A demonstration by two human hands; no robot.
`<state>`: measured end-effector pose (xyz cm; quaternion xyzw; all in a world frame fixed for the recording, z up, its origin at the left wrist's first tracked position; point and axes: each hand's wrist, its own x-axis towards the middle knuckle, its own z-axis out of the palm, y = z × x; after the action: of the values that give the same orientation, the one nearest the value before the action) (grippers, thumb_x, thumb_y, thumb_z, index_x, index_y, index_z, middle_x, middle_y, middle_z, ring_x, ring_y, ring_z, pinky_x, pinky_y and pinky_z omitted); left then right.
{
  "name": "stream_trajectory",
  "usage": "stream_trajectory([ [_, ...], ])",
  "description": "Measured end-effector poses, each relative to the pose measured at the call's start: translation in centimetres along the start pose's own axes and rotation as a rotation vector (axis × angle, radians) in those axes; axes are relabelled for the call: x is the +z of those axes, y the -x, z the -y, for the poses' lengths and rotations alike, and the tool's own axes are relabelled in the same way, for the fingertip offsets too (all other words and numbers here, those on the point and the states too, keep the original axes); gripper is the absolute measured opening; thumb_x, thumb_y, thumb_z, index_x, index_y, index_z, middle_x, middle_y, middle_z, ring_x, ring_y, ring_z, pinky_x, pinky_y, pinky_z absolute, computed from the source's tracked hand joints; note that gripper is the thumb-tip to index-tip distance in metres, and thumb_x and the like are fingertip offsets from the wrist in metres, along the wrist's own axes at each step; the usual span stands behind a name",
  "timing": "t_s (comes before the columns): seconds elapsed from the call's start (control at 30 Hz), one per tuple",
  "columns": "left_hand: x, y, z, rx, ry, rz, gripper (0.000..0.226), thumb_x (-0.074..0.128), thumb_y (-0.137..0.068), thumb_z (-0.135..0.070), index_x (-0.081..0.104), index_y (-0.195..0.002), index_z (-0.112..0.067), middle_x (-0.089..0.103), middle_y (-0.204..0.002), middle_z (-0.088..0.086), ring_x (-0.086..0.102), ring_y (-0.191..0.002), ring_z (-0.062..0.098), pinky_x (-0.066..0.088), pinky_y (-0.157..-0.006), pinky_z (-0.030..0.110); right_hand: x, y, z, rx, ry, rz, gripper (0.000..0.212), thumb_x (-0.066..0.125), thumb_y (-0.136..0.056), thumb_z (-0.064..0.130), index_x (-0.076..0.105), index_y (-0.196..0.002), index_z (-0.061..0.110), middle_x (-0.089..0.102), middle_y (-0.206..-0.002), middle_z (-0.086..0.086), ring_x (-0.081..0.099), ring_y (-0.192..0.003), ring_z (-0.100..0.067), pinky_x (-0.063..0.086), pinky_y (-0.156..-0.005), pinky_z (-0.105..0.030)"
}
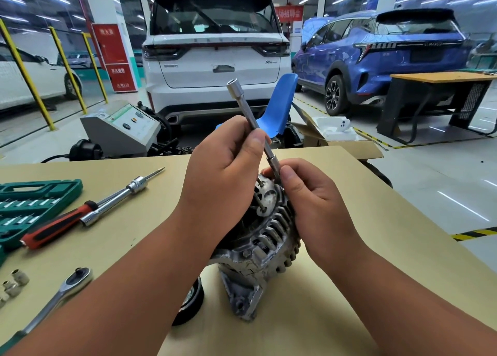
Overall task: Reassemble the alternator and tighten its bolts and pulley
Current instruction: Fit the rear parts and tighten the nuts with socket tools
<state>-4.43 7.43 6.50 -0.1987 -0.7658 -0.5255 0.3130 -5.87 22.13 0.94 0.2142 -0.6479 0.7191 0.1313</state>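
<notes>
At the desk's [363,248] middle, the left hand [223,183] raises its fingers curled round a tilted socket bar [244,105]. The right hand [317,210] pinches the bar's lower end atop the silver, finned alternator [269,238].

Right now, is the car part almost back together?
Partly. The alternator housing looks joined. The left hand and right hand hold an extension bar down onto its top. A long bolt sticks up and the ratchet lies unused, so tightening remains.
</notes>
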Motion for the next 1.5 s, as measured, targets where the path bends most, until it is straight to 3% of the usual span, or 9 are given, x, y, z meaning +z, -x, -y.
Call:
stream_trajectory([
  [0.17,-0.02,-0.04,-0.05,-0.004,-0.004,-0.002,0.026,0.048,-0.100,-0.029,0.065,-0.092,-0.011,0.054,-0.063,0.003,0.052,-0.060,0.024,0.044,-0.060,0.040,-0.05,-0.08,-0.34,-0.044,0.022,0.009,0.012,0.065,-0.096,0.027,0.069,-0.101,0.016,0.071,-0.099,-0.012,0.069,-0.093,-0.034,0.059,-0.085,-0.052],
  [0.27,0.03,0.02,-0.01,0.002,-0.006,0.003,0.026,0.049,-0.101,-0.029,0.065,-0.091,-0.011,0.054,-0.063,0.003,0.051,-0.059,0.022,0.044,-0.060,0.039,-0.10,0.00,-0.21,-0.013,-0.014,0.013,0.019,0.059,-0.099,0.030,0.073,-0.102,0.018,0.074,-0.099,-0.009,0.072,-0.091,-0.025,0.061,-0.083,-0.041],
  [0.4,0.03,0.00,-0.02,-0.003,0.006,-0.003,0.027,0.049,-0.101,-0.030,0.065,-0.091,-0.010,0.053,-0.064,0.007,0.052,-0.060,0.027,0.045,-0.060,0.042,-0.16,-0.03,-0.11,0.021,0.002,0.003,0.031,0.052,-0.103,0.035,0.077,-0.105,0.016,0.075,-0.103,-0.012,0.071,-0.102,-0.035,0.057,-0.095,-0.054],
  [0.7,0.03,-0.09,0.09,-0.014,0.010,-0.002,0.026,0.048,-0.100,-0.030,0.065,-0.091,-0.012,0.053,-0.062,0.006,0.049,-0.057,0.022,0.043,-0.059,0.040,-0.07,-0.06,-0.31,-0.045,0.029,0.013,0.009,0.064,-0.096,0.025,0.069,-0.098,0.018,0.072,-0.099,-0.012,0.070,-0.093,-0.031,0.059,-0.087,-0.053],
  [0.8,0.08,-0.07,0.03,-0.016,0.025,-0.002,0.027,0.049,-0.100,-0.030,0.065,-0.091,-0.011,0.052,-0.062,0.004,0.048,-0.058,0.022,0.041,-0.059,0.039,-0.14,0.03,-0.12,-0.002,-0.001,0.001,0.021,0.058,-0.099,0.031,0.074,-0.102,0.017,0.074,-0.098,-0.011,0.071,-0.092,-0.028,0.059,-0.084,-0.045],
  [0.9,0.10,-0.05,0.06,-0.024,0.030,0.001,0.026,0.049,-0.100,-0.030,0.065,-0.091,-0.012,0.052,-0.061,0.001,0.048,-0.057,0.022,0.042,-0.059,0.039,-0.16,0.05,-0.08,0.027,-0.004,-0.003,0.032,0.052,-0.102,0.037,0.076,-0.103,0.016,0.074,-0.097,-0.014,0.069,-0.098,-0.040,0.056,-0.089,-0.052],
  [1.1,0.02,-0.11,0.09,-0.022,0.015,-0.003,0.025,0.048,-0.100,-0.031,0.066,-0.091,-0.015,0.053,-0.062,0.004,0.050,-0.056,0.023,0.043,-0.058,0.041,-0.08,-0.05,-0.01,0.004,0.004,-0.006,0.022,0.057,-0.100,0.032,0.073,-0.097,0.018,0.074,-0.096,-0.013,0.071,-0.090,-0.031,0.059,-0.084,-0.050],
  [1.2,0.00,-0.12,0.15,-0.025,0.011,-0.001,0.024,0.048,-0.100,-0.030,0.065,-0.091,-0.015,0.053,-0.061,0.003,0.050,-0.055,0.020,0.042,-0.058,0.039,-0.01,-0.08,-0.27,-0.025,0.016,-0.007,0.012,0.063,-0.097,0.028,0.069,-0.099,0.018,0.072,-0.101,-0.015,0.069,-0.094,-0.039,0.058,-0.087,-0.058],
  [1.5,0.02,-0.05,-0.02,-0.016,0.012,0.001,0.025,0.048,-0.100,-0.030,0.066,-0.091,-0.014,0.053,-0.060,-0.006,0.050,-0.057,0.019,0.042,-0.060,0.037,-0.14,-0.10,-0.24,0.022,0.011,-0.012,0.030,0.053,-0.102,0.036,0.075,-0.102,0.016,0.074,-0.098,-0.015,0.069,-0.099,-0.041,0.057,-0.093,-0.059],
])
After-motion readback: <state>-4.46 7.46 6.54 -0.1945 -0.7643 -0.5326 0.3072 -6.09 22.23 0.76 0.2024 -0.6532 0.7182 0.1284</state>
